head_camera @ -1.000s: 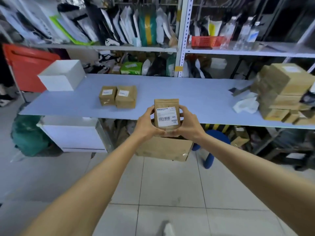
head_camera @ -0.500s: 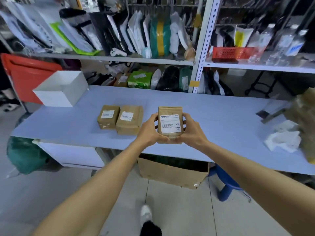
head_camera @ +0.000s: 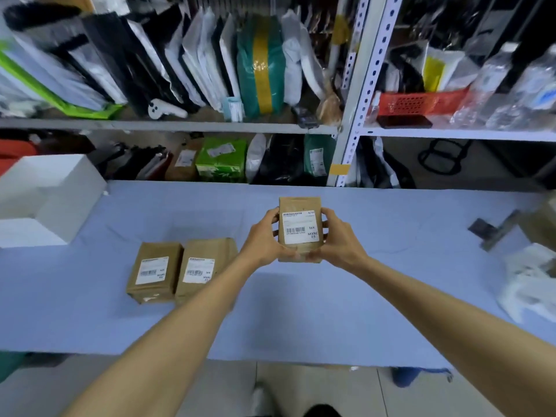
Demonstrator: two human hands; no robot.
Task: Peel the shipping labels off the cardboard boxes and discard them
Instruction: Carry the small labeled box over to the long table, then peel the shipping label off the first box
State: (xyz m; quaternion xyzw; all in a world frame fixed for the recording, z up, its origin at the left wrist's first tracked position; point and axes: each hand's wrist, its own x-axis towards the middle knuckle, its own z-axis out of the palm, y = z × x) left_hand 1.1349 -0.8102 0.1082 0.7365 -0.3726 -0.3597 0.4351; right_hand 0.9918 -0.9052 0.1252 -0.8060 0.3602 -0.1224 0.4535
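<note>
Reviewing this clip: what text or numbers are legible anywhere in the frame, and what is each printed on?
"MX": held box's label, right side.
"MXRC 03": same label, lower right corner.
"6/42": same label, top right, faint.
Header line and barcode digits there: too blurred.
"MX": left table box's label; rest blurred.
Too blurred: right table box's label.
Too small: shelf parcel labels.

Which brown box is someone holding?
The box gripped by the left hand and right hand. The leftmost box and its neighbour lie flat on the table.
</note>
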